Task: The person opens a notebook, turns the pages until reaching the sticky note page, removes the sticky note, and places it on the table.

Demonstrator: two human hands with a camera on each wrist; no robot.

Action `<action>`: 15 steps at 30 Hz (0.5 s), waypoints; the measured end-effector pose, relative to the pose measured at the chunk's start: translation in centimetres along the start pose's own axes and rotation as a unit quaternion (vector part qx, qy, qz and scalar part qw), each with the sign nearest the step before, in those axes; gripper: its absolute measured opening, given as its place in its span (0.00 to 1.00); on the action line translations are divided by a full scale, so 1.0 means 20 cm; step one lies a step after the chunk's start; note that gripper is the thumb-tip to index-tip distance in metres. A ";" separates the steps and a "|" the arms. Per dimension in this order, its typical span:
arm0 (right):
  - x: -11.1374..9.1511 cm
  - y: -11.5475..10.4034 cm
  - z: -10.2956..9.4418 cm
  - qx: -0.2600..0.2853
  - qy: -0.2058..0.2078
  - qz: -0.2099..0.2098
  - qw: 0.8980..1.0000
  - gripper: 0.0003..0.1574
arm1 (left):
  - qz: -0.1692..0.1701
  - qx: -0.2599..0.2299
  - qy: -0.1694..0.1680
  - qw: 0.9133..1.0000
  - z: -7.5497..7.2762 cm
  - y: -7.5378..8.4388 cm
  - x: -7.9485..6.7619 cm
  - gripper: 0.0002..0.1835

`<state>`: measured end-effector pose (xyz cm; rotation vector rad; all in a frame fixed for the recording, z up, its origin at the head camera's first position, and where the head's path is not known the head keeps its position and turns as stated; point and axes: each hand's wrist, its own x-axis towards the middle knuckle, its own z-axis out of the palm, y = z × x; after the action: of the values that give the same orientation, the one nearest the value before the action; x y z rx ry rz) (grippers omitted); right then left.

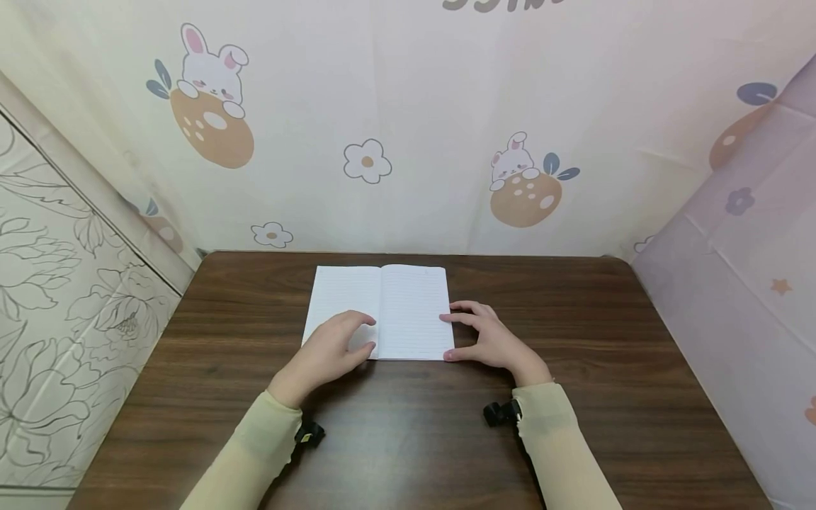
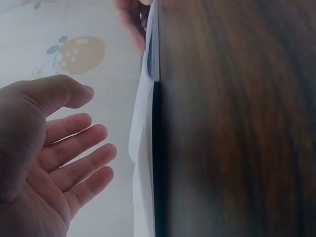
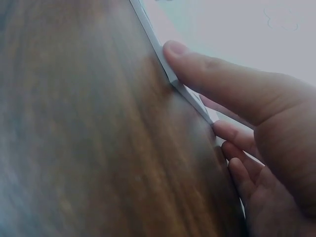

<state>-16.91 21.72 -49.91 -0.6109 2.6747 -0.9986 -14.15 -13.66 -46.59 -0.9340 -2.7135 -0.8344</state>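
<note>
An open notebook (image 1: 416, 312) with blank lined pages lies on the table, its spine running away from me. My left hand (image 1: 330, 348) is over the left page in the head view, thumb and fingers spread apart with a gap between them. In the left wrist view that hand (image 2: 54, 143) holds nothing and is apart from the notebook's edge (image 2: 143, 148). At the notebook's right side, my right hand (image 1: 494, 341) touches the edge. Its thumb (image 3: 197, 64) rests on the page near the near corner, while the fingertips lie along the side edge.
The dark wooden table (image 1: 408, 432) extends around the notebook on all sides. Behind it hangs a pale curtain (image 1: 433, 106) printed with rabbits and flowers. A small black camera sits at each wrist, under the left sleeve (image 1: 255, 439) and beside the right sleeve (image 1: 554, 432).
</note>
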 end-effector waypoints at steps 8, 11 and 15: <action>0.00 -0.02 -0.01 0.004 0.001 0.004 1.000 0.50 | 0.007 0.001 -0.014 1.000 0.03 0.04 0.03 0.18; 0.00 -0.02 -0.01 0.005 0.002 0.005 1.000 0.51 | 0.010 0.004 -0.015 1.000 0.03 0.05 0.03 0.18; 0.00 -0.03 -0.01 0.002 0.003 0.008 1.000 0.49 | 0.015 0.009 -0.016 1.000 0.05 0.06 0.03 0.18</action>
<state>-16.73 21.49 -49.46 -0.5857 2.6781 -1.0043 -13.83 -12.09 -46.63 -0.9899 -2.7230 -0.7938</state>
